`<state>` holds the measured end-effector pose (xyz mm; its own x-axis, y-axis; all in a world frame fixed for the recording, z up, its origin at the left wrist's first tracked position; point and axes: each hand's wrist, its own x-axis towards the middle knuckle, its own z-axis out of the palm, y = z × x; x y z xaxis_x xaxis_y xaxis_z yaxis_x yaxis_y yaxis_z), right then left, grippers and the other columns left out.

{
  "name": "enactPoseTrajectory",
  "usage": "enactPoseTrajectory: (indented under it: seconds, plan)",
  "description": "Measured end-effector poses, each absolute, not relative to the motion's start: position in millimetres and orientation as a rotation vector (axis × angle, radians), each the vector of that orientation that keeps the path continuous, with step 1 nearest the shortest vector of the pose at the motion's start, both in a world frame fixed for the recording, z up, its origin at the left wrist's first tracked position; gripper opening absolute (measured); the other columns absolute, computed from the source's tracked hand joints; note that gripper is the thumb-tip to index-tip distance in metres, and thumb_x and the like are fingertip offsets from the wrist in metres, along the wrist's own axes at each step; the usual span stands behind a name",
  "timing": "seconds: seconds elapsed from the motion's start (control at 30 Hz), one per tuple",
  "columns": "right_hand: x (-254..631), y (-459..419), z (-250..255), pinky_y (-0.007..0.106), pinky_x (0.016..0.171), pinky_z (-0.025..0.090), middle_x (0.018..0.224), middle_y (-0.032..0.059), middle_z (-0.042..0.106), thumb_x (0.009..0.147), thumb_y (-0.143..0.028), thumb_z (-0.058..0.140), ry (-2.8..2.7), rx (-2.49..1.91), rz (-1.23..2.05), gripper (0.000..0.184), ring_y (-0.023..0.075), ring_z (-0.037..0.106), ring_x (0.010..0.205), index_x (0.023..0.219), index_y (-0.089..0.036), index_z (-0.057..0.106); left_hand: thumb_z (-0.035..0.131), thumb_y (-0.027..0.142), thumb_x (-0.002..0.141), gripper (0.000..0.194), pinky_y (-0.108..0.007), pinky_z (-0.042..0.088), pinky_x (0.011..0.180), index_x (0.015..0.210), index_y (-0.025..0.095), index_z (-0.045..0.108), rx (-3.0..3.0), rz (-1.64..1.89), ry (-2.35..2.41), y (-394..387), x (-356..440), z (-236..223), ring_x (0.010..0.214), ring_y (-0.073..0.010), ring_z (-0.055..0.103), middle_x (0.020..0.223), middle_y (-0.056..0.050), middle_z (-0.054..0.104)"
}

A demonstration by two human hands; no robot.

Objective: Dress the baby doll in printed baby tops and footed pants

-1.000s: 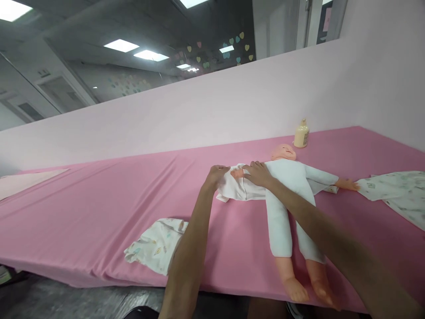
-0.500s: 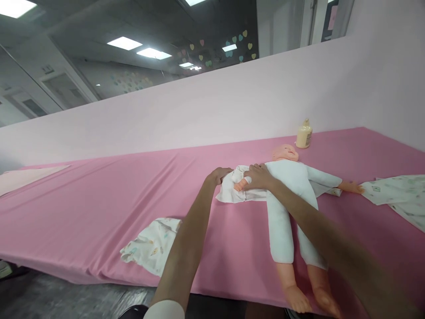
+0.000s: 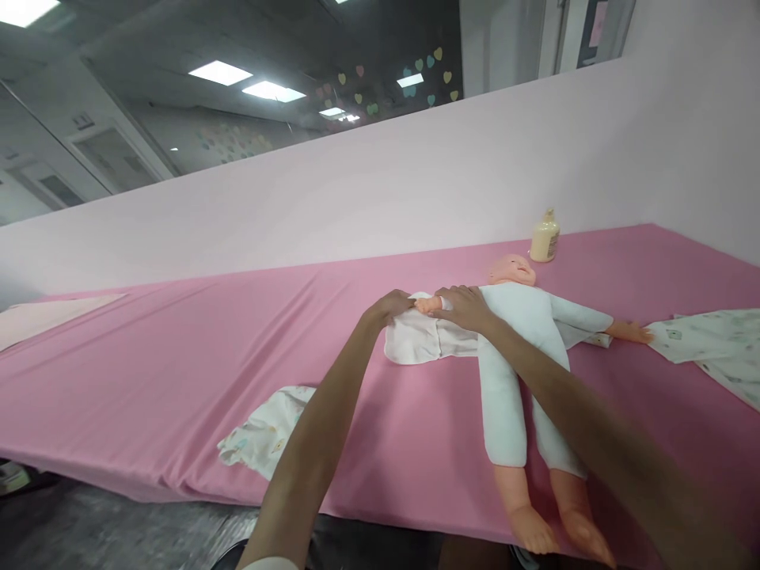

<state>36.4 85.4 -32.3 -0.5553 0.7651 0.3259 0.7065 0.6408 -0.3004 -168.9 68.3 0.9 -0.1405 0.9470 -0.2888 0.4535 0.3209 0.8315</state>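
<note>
A baby doll (image 3: 514,313) with a white cloth body lies on its back, its head toward the wall and bare feet toward me. My right hand (image 3: 466,307) is closed around the doll's forearm on the left side. The doll's small hand (image 3: 428,305) sticks out past my fingers. Under that arm a white baby garment (image 3: 416,339) is spread flat. My left hand (image 3: 392,307) is closed at the garment's far left edge, its fingertips by the doll's fingers. Its grip is partly hidden, but it appears to hold the cloth.
A pink sheet (image 3: 237,340) covers the table. A pump bottle (image 3: 545,237) stands behind the doll's head. A printed cloth (image 3: 267,427) lies near my left forearm, another printed cloth (image 3: 712,340) at the right. A pale folded cloth (image 3: 47,317) is far left.
The doll's forearm and small hand have swung up and left, away from me, toward my left hand. The garment beneath now lies flatter and shows more.
</note>
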Motion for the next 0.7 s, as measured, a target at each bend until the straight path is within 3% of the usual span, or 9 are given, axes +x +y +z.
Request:
enactPoseTrajectory:
  seconds: [0.1, 0.33, 0.5, 0.6, 0.7]
  plan:
    - [36.8, 85.1, -31.6, 0.04, 0.094, 0.033, 0.112, 0.0071, 0.066, 0.093, -0.063, 0.039, -2.45, -1.166, 0.195, 0.05, 0.0254, 0.057, 0.107, 0.129, -0.032, 0.056, 0.065, 0.028, 0.076, 0.018, -0.026, 0.043, 0.055, 0.07, 0.011, 0.064, 1.199, 0.999, 1.633, 63.2, -169.1, 5.1, 0.058, -0.015, 0.058, 0.065, -0.006, 0.064]
    - [35.6, 88.7, -33.1, 0.039, 0.094, 0.031, 0.113, 0.0071, 0.066, 0.093, -0.058, 0.04, -2.507, -1.195, 0.269, 0.045, 0.0241, 0.056, 0.11, 0.117, -0.029, 0.065, 0.054, 0.034, 0.086, 0.027, -0.027, 0.045, 0.058, 0.069, 0.014, 0.057, 1.053, 1.292, 1.672, 57.8, -149.9, -4.6, 0.059, -0.0149, 0.058, 0.061, -0.004, 0.059]
    - [33.8, 86.0, -39.1, 0.042, 0.093, 0.03, 0.115, 0.01, 0.064, 0.083, -0.062, 0.056, -2.624, -1.038, 0.085, 0.054, 0.0277, 0.056, 0.108, 0.123, -0.026, 0.059, 0.066, 0.043, 0.078, 0.031, -0.029, 0.047, 0.06, 0.075, 0.013, 0.061, 1.036, 1.202, 1.657, 54.7, -144.1, -6.9, 0.063, -0.0184, 0.062, 0.066, -0.006, 0.064]
    - [31.9, 80.7, -41.5, 0.043, 0.095, 0.029, 0.116, 0.0099, 0.065, 0.086, -0.047, 0.057, -2.65, -0.922, 0.008, 0.042, 0.0268, 0.056, 0.108, 0.119, -0.022, 0.06, 0.078, 0.045, 0.064, 0.038, -0.027, 0.044, 0.054, 0.073, 0.012, 0.062, 1.136, 0.968, 1.673, 49.5, -144.9, -5.8, 0.058, -0.0166, 0.059, 0.062, -0.004, 0.062]
    - [30.1, 75.5, -43.0, 0.043, 0.096, 0.029, 0.116, 0.011, 0.065, 0.087, -0.034, 0.055, -2.719, -0.855, -0.091, 0.033, 0.0267, 0.057, 0.107, 0.116, -0.021, 0.063, 0.081, 0.037, 0.061, 0.033, -0.024, 0.038, 0.048, 0.067, 0.013, 0.058, 1.202, 0.872, 1.742, 45.8, -145.0, -5.3, 0.05, -0.0126, 0.052, 0.055, -0.001, 0.056]
